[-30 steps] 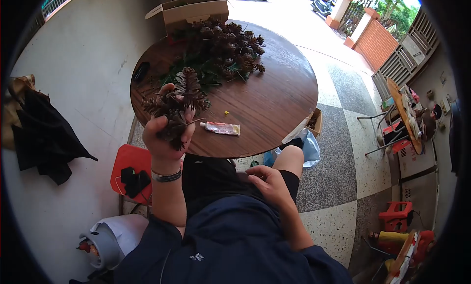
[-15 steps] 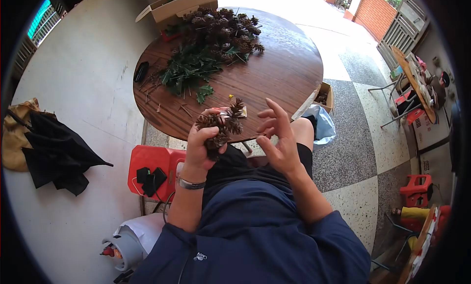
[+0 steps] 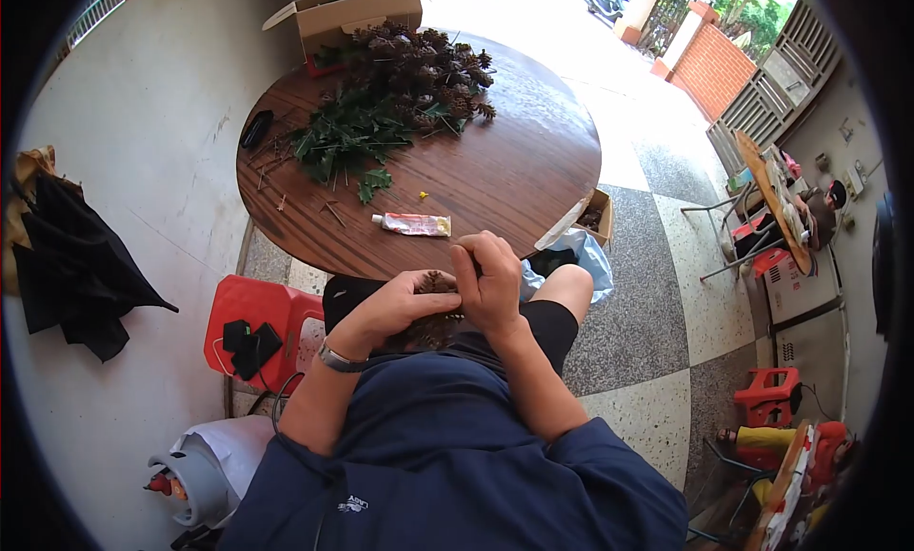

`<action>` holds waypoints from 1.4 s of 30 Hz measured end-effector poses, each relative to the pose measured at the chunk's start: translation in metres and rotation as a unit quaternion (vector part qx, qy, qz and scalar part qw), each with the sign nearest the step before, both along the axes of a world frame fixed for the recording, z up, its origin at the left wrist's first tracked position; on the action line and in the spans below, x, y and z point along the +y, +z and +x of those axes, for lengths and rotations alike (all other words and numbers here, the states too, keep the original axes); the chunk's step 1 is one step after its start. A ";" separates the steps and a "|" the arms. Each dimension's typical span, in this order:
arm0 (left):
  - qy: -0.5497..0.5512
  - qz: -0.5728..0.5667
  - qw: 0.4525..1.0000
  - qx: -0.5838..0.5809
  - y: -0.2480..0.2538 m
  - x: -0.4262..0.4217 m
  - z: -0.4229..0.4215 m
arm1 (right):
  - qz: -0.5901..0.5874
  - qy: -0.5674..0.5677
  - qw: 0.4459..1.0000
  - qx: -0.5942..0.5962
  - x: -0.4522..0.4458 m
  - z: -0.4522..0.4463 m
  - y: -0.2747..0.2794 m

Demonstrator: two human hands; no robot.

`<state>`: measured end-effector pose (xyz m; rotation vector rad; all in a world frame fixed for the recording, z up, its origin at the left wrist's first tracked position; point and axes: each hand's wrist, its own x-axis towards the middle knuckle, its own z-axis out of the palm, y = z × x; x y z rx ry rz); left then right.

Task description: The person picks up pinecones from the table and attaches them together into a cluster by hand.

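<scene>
Low over my lap, below the table's near edge, my left hand (image 3: 392, 308) is wrapped round a small bunch of brown pine cones (image 3: 433, 330). My right hand (image 3: 490, 289) is closed against the same bunch, thumb and fingers pressed together; what they pinch is hidden. Parts of the cones are covered by both hands. On the wooden table (image 3: 519, 160) just beyond lies a red and white tube (image 3: 414, 225), with a tiny yellow piece (image 3: 424, 195) behind it.
Green leaf sprigs (image 3: 347, 141) and a heap of pine cones (image 3: 419, 70) fill the table's far left, before an open cardboard box (image 3: 357, 18). Loose sticks and a black object (image 3: 256, 129) lie leftward. A red stool (image 3: 238, 299) stands left; a plastic bag (image 3: 592, 256) hangs right.
My right hand, open and apart before, has come to the pine cones and closed. Both hands have dropped toward my lap, and the tube is now in plain sight. The view has shifted slightly.
</scene>
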<state>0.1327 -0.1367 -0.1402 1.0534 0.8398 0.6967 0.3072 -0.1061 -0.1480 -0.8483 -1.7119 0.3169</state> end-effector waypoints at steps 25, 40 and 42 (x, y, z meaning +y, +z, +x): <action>0.053 -0.233 0.923 -0.301 -0.004 -0.010 0.013 | -0.299 0.239 0.908 0.172 -0.019 0.014 0.015; 0.079 -0.151 0.852 -0.495 -0.020 -0.011 0.043 | -0.373 0.320 0.612 0.619 -0.012 0.021 0.012; 0.095 -0.166 0.840 -0.508 -0.020 -0.008 0.034 | -0.330 0.189 0.755 0.535 -0.011 0.027 0.001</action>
